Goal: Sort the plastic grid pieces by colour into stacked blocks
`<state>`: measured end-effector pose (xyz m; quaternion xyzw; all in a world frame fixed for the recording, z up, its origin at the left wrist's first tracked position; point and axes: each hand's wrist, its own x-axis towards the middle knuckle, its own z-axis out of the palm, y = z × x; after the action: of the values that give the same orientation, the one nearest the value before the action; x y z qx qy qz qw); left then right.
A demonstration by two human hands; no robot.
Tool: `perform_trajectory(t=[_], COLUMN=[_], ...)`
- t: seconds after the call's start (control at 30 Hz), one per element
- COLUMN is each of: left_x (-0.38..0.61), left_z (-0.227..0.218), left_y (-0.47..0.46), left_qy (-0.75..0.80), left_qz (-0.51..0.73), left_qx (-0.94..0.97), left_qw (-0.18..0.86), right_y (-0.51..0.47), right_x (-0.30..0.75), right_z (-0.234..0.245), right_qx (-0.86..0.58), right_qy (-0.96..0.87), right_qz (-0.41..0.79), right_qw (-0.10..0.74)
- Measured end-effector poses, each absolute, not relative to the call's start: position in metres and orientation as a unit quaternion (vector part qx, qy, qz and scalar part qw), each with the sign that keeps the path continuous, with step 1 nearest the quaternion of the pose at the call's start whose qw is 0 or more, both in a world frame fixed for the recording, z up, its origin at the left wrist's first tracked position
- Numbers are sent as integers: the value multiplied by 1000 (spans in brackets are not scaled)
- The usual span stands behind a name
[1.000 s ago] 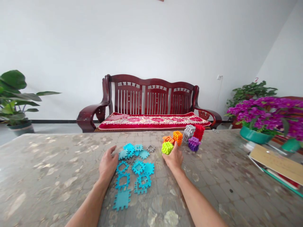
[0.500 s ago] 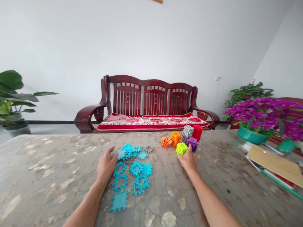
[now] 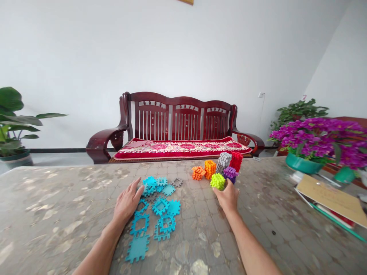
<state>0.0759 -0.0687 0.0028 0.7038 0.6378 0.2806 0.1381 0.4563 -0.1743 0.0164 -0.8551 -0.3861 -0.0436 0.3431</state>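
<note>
My right hand (image 3: 228, 198) grips a lime green toothed cube (image 3: 218, 181) low over the table, right in front of a purple cube (image 3: 230, 173). Behind stand a grey cube (image 3: 223, 161), a red cube (image 3: 236, 160) and two orange cubes (image 3: 210, 169). My left hand (image 3: 125, 203) lies flat with fingers spread on the table, touching the left side of a scatter of several flat blue toothed tiles (image 3: 159, 206). A small grey tile (image 3: 177, 182) lies at the far edge of the blue ones.
The mottled stone-pattern table (image 3: 57, 214) runs across the view. At its right edge stand a pot of purple flowers (image 3: 315, 139) and a stack of papers and books (image 3: 332, 198). A dark wooden bench with a red cushion (image 3: 177, 130) is behind, potted plants at both sides.
My right hand carried the lime green cube to the right, from beside the orange cubes to in front of the purple cube. My left hand stayed on the blue tiles.
</note>
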Motion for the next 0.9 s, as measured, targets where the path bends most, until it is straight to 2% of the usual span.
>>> perform_trajectory(t=[0.17, 0.23, 0.3, 0.43, 0.67, 0.9], left_x=[82, 87, 93, 113, 160, 197], left_z=[-2, -2, -1, 6, 14, 24], left_y=[-69, -71, -74, -82, -89, -87], left_qy=[636, 643, 653, 684, 727, 776], left_qz=[228, 202, 183, 182, 230, 365], left_qx=[730, 735, 734, 707, 647, 507], left_qw=[101, 72, 43, 8, 11, 86], right_y=[-184, -182, -179, -171, -172, -190], right_x=[437, 416, 394, 367, 374, 364], right_z=[18, 18, 16, 8, 6, 13], right_qx=[-742, -655, -586, -566, -548, -501], right_qy=[-433, -509, -586, -677, -728, -820], right_qz=[-133, -141, -104, -2, 56, 157], right_qw=[494, 540, 550, 471, 409, 230])
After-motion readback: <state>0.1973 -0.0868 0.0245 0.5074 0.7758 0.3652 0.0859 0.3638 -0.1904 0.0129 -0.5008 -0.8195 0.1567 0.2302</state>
